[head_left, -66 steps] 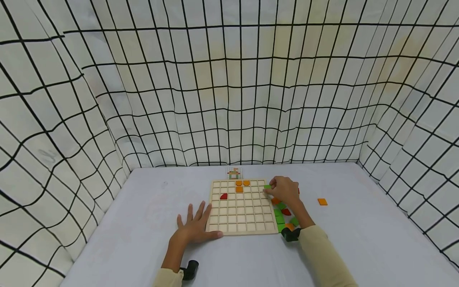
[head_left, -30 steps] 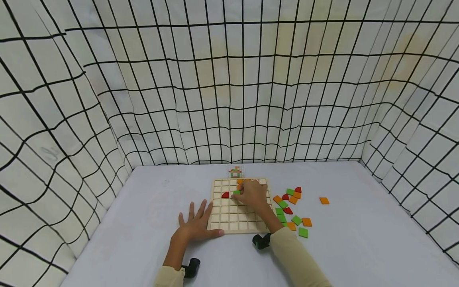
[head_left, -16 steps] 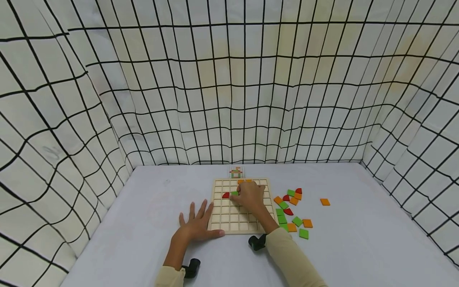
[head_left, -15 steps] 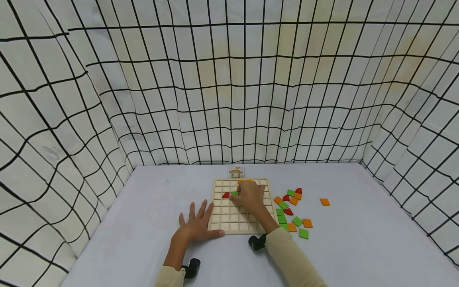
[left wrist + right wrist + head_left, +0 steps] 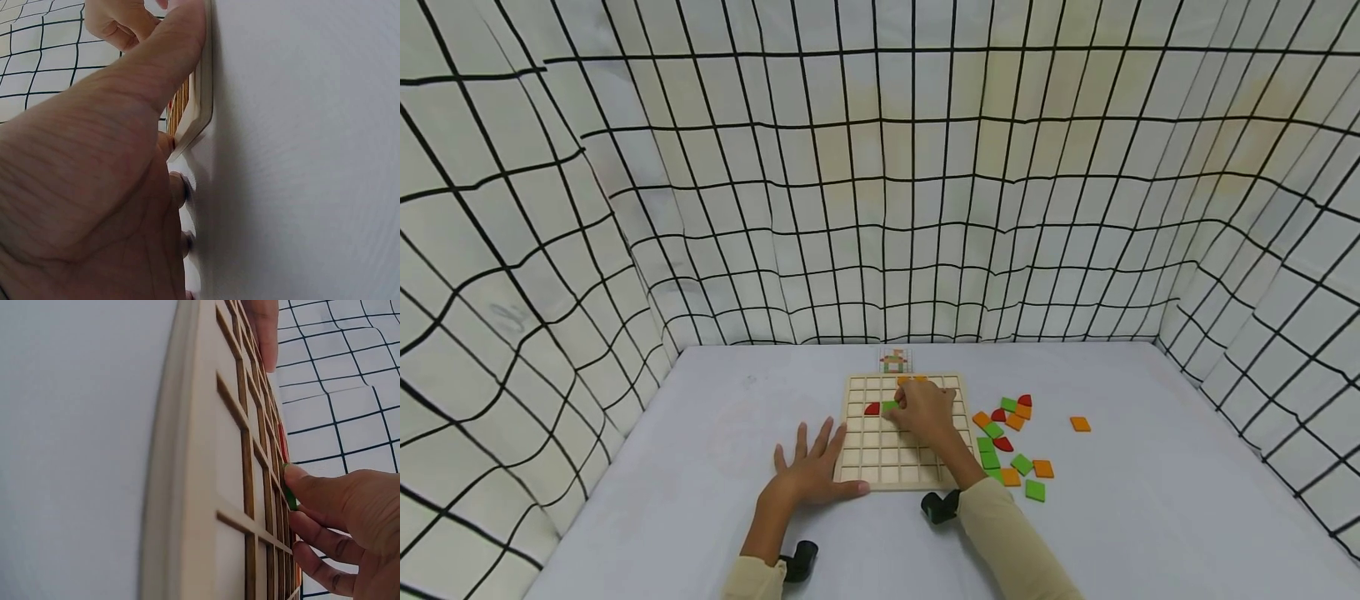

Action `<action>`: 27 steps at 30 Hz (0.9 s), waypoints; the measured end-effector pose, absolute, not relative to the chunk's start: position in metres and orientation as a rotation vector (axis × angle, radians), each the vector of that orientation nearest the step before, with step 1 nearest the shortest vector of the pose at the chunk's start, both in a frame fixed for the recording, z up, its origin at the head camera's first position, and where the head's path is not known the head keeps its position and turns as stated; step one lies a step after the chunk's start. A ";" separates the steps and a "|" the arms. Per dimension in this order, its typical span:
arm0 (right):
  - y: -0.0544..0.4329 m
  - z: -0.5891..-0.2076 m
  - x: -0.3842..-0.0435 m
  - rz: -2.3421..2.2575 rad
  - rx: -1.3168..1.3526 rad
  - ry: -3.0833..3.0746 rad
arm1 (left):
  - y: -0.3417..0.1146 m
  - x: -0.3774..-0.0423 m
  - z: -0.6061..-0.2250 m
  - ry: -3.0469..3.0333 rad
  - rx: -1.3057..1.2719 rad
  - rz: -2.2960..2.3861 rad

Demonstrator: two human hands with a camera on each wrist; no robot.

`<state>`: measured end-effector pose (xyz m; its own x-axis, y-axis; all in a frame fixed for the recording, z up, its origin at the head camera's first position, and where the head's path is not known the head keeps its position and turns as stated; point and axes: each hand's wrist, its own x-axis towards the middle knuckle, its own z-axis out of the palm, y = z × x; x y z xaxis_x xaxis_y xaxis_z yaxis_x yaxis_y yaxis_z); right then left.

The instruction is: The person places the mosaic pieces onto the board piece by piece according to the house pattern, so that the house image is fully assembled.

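A wooden grid board (image 5: pixel 895 487) lies on the white table. Over its upper middle, my right hand (image 5: pixel 927 410) pinches a green square tile (image 5: pixel 890 407) at a cell just right of a red quarter-circle piece (image 5: pixel 872 409). The right wrist view has thumb and fingers on that green tile (image 5: pixel 289 495), tilted at the board's surface; whether it is fully seated I cannot tell. My left hand (image 5: pixel 808 479) rests spread at the board's lower left corner, thumb along the front edge. Orange pieces (image 5: pixel 902 380) in the top row are partly hidden behind the right hand.
Several loose green tiles (image 5: pixel 990 459), orange tiles (image 5: pixel 1042 468) and red quarter-circles (image 5: pixel 1003 444) lie right of the board. One orange tile (image 5: pixel 1080 424) sits farther right. A small pattern card (image 5: pixel 895 360) lies behind the board. Black netting (image 5: pixel 910 250) surrounds the table.
My right hand has carried the green tile leftward from the board's right edge to the cell beside the red piece. Lately it has shifted only slightly. The left hand has stayed put.
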<state>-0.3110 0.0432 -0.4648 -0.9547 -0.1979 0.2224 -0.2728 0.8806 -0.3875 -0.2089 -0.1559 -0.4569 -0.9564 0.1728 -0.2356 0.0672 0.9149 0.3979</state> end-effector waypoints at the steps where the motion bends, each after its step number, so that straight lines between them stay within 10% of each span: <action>1: 0.044 -0.464 -0.311 0.639 0.376 -2.871 | -0.156 -0.209 -0.457 2.810 0.179 0.572; 27: 0.045 -0.462 -0.312 0.647 0.387 -2.919 | -0.157 -0.210 -0.460 2.809 0.180 0.584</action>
